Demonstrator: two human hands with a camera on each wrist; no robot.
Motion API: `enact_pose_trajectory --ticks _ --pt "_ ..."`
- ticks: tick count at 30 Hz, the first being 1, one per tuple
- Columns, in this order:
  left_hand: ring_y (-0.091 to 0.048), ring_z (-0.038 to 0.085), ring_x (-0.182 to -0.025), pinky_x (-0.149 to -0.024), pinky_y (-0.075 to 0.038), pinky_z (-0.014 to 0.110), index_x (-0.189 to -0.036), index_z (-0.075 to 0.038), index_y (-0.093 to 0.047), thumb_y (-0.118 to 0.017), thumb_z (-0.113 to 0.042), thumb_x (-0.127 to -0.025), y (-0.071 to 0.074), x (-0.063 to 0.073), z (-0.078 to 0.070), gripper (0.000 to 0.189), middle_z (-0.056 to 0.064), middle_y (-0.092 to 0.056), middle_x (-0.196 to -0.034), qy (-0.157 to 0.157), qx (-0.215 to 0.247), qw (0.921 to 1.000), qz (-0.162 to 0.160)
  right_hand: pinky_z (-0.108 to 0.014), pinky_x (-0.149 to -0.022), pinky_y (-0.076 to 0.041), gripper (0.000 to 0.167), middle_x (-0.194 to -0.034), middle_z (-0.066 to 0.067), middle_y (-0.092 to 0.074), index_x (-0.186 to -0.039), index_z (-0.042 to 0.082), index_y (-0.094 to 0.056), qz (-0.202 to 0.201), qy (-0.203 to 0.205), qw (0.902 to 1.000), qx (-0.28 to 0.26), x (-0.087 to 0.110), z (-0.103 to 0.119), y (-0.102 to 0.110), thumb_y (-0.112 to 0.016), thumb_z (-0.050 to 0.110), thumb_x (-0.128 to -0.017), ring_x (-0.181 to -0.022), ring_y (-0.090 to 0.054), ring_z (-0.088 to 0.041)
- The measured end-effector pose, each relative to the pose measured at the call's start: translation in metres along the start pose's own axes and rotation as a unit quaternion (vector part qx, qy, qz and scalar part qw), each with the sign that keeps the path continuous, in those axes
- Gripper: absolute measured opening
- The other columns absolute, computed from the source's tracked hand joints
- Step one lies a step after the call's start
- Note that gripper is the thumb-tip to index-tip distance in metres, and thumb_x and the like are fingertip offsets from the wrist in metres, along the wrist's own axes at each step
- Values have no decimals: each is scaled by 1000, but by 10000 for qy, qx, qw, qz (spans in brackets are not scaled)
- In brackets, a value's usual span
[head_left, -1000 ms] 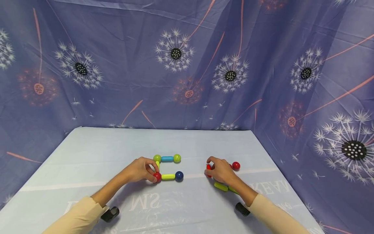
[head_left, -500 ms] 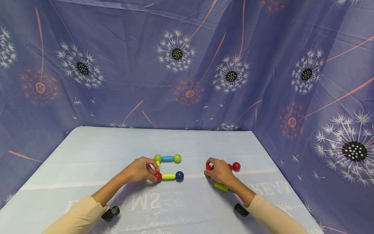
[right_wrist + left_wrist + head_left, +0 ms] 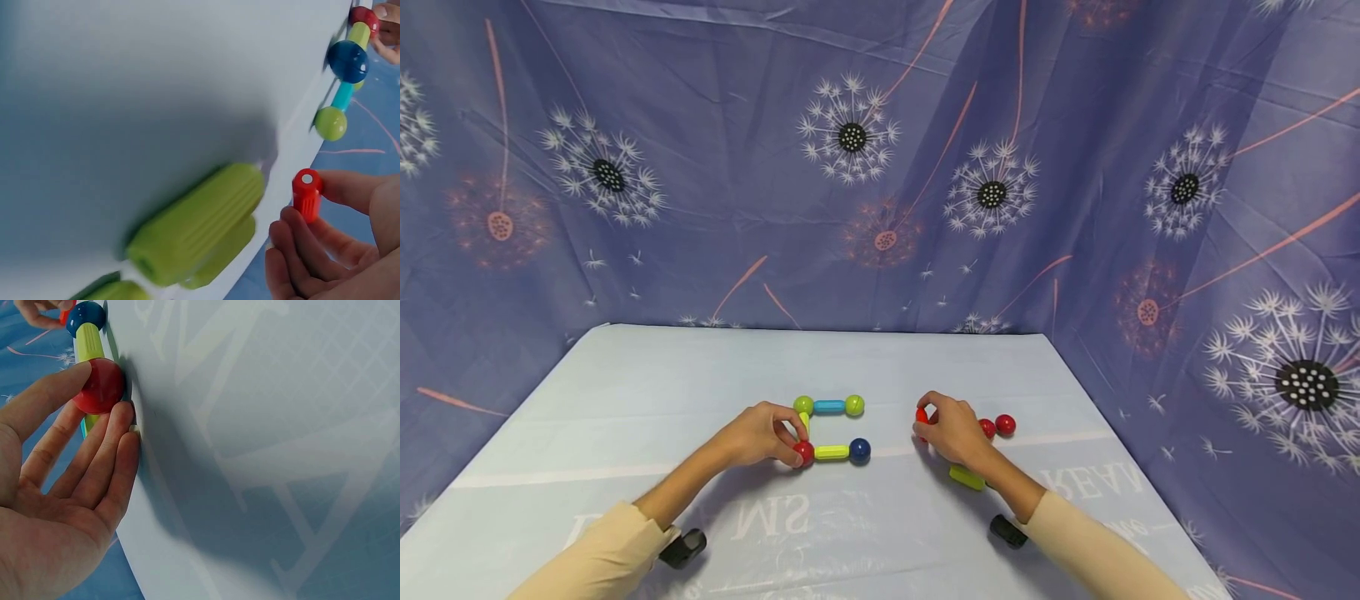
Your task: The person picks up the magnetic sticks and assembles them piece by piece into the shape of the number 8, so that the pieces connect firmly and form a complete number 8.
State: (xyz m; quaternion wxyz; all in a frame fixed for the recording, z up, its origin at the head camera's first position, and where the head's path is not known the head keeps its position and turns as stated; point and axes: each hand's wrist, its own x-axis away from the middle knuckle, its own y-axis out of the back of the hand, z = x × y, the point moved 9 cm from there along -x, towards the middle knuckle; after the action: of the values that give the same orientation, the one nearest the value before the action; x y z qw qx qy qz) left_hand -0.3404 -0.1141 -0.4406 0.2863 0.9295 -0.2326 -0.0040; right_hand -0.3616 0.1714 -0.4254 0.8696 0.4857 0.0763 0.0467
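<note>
My left hand (image 3: 765,435) pinches a red ball (image 3: 107,386) at the near left corner of a joined shape of balls and rods. From that ball a yellow-green rod (image 3: 831,452) runs right to a dark blue ball (image 3: 860,451). Another yellow-green rod (image 3: 804,421) leads back to a green ball (image 3: 803,405), then a blue rod (image 3: 829,407) and a second green ball (image 3: 854,406). Between thumb and fingers, my right hand (image 3: 953,429) holds a short red rod (image 3: 307,197) with a pale round spot on its end, apart from the shape.
Two loose red balls (image 3: 1005,425) lie just right of my right hand. Below it rest several green rods (image 3: 200,222), partly hidden by the forearm in the head view. A patterned blue cloth (image 3: 730,167) hangs behind the pale table (image 3: 700,358).
My right hand has moved a little left and away from me with the red rod, uncovering more of the red balls. The left hand stays at the red ball.
</note>
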Motion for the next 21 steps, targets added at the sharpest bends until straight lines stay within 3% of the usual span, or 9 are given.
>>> enact_pose_trajectory --ticks 6,21 --pt "-66 15 -78 -68 -48 32 -96 -6 -73 -88 -5 -70 0 1 -1 29 8 -76 -83 -8 25 10000 -6 -30 -59 -47 26 -74 3 -70 -113 12 -69 -89 147 9986 -501 -4 15 -1 -78 18 -89 -63 -60 -12" --pt "-66 15 -79 -67 -48 31 -96 -7 -73 -88 -6 -71 -1 -1 0 29 7 -76 -83 20 2 10000 17 -28 -58 -46 29 -77 1 -74 -116 10 -71 -94 447 9945 -944 -11 39 -7 -78 17 -88 -64 -66 -8"
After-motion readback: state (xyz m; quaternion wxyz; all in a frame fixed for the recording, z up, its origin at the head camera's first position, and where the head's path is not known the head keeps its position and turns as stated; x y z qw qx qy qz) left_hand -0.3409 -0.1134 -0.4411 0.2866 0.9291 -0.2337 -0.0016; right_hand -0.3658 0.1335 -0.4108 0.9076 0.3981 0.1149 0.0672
